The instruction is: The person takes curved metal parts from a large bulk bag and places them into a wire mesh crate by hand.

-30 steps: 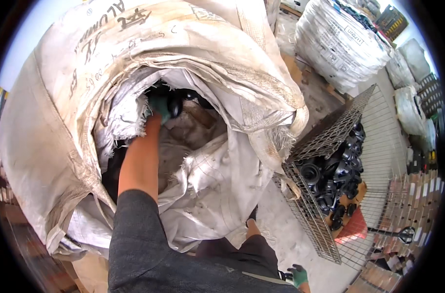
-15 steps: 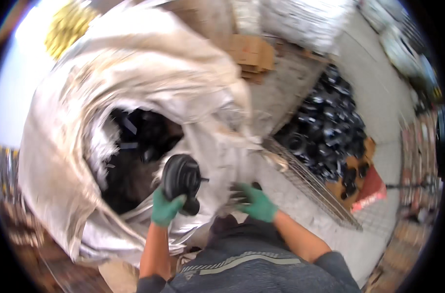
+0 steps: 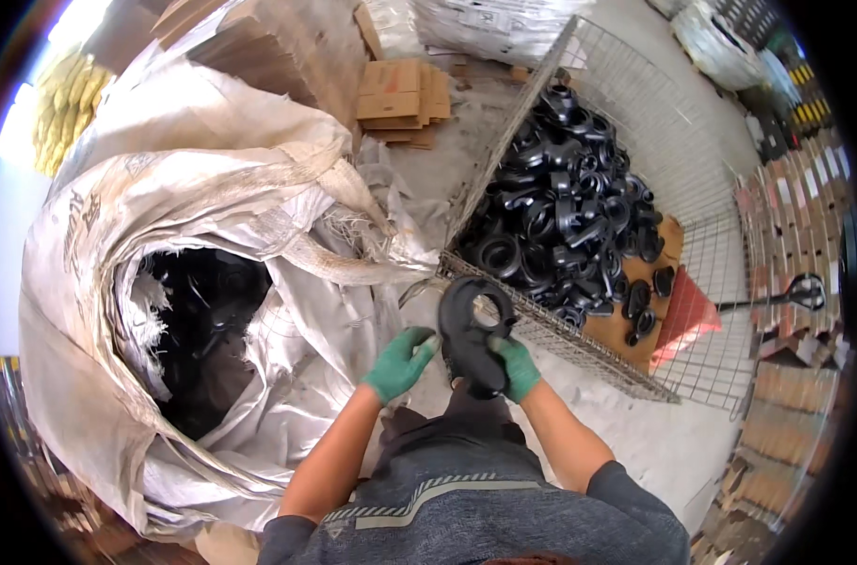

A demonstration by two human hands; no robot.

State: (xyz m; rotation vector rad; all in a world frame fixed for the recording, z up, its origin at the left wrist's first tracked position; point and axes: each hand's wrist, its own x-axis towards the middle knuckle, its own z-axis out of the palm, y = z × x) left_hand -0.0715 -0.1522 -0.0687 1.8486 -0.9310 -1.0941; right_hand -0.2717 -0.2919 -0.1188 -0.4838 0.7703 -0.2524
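Observation:
In my green-gloved right hand (image 3: 516, 367) is a black plastic fitting (image 3: 468, 330), with a round open ring at its upper end and a thicker rounded lower end. My right fingers grip its right side. My left hand (image 3: 400, 365), also in a green glove, is just left of the fitting with thumb and fingers apart, holding nothing. On the left stands a big whitish woven sack (image 3: 301, 377), its mouth open on more black parts (image 3: 216, 297). To the right, a wire mesh cage (image 3: 579, 363) contains a heap of similar black fittings (image 3: 569, 207).
Flattened cardboard boxes (image 3: 391, 94) lie on the floor beyond the sack. Inside the cage are a brown cardboard sheet (image 3: 616, 331) and a red piece (image 3: 687, 315), with a black-handled tool (image 3: 805, 292) close by. Stacked pallets (image 3: 795, 235) line the right side.
The black fitting has passed from my left hand to my right and moved right, away from the sack's mouth. My view has shifted toward the cage.

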